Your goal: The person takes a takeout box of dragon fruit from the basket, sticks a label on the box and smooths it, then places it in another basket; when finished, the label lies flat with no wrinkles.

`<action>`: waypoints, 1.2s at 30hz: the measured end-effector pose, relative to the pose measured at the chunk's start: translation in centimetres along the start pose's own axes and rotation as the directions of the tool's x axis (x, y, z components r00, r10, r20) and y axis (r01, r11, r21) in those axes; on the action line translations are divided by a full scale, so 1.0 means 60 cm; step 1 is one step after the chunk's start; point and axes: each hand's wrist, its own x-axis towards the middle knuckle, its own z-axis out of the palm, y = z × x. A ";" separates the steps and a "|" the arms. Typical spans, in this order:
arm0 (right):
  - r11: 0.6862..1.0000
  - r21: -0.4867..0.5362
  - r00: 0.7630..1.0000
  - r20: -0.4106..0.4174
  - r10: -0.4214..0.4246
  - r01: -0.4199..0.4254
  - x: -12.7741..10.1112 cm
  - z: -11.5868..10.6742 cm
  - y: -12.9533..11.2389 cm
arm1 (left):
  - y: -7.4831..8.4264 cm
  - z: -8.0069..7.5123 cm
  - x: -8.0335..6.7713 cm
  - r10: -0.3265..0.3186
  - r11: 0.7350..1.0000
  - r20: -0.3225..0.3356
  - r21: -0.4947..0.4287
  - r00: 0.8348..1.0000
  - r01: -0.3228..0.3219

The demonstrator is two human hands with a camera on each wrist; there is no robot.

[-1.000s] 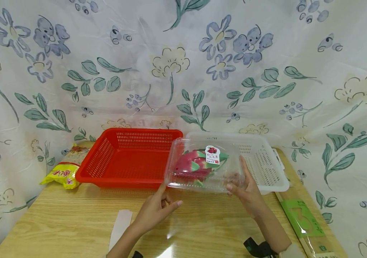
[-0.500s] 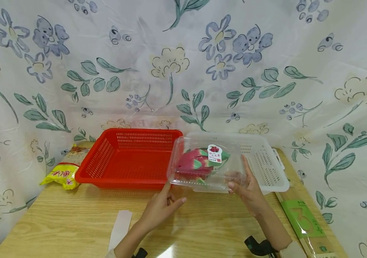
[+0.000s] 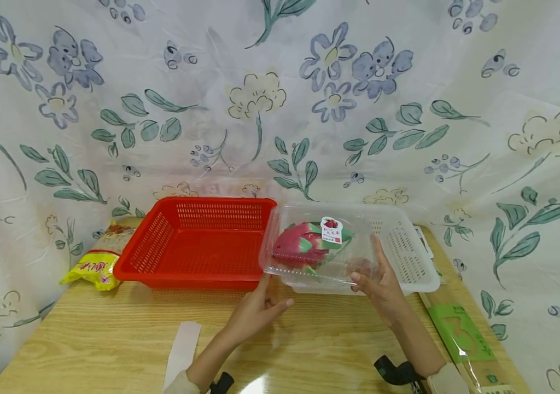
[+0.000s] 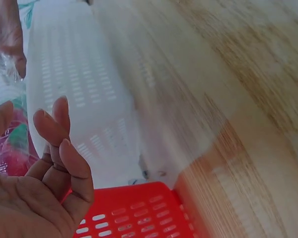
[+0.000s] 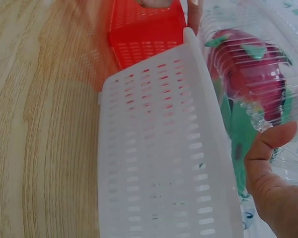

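A clear plastic fruit box (image 3: 354, 235) with a pink and green dragon fruit (image 3: 297, 243) inside is held over the white basket in the head view. It carries a white label with a fruit picture. My right hand (image 3: 383, 293) grips the box at its right end, thumb on the front edge, as the right wrist view also shows. Under the box's front left corner, my left hand (image 3: 250, 312) touches it with the tip of a straight index finger. The other fingers of that hand are loosely bent, and its thumb points right, away from the box.
A red basket (image 3: 211, 282) stands left of the white basket (image 3: 420, 262). Left of them lies a yellow packet (image 3: 95, 265); a white paper strip (image 3: 181, 350) lies in front. On the right is a long package with a green label (image 3: 462, 334). A floral curtain (image 3: 260, 153) hangs behind.
The box has moved a little right and slightly up, with both hands moving along with it. It now overlaps the red basket less and the white one more.
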 end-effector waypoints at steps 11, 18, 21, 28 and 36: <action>1.000 0.016 1.000 -0.024 0.012 -0.012 0.013 -0.012 -0.002 | 0.000 0.022 0.022 0.026 0.998 -0.004 -0.051 1.000 -0.026; 0.999 -0.001 0.998 -0.049 0.037 -0.037 0.020 -0.021 -0.002 | 0.002 0.038 0.031 0.074 0.993 -0.053 -0.090 0.996 -0.079; 0.999 0.010 0.998 -0.050 0.037 -0.036 0.022 -0.026 0.000 | 0.002 0.048 0.037 0.101 0.986 -0.089 -0.124 0.991 -0.112; 0.998 0.047 0.998 -0.025 0.049 -0.047 0.032 -0.039 0.004 | 0.000 0.069 0.050 0.058 0.980 -0.191 -0.177 0.980 -0.093; 0.998 0.010 0.998 0.003 0.055 -0.055 0.053 -0.067 -0.013 | 0.007 0.074 0.057 0.000 0.990 -0.243 -0.139 0.970 -0.035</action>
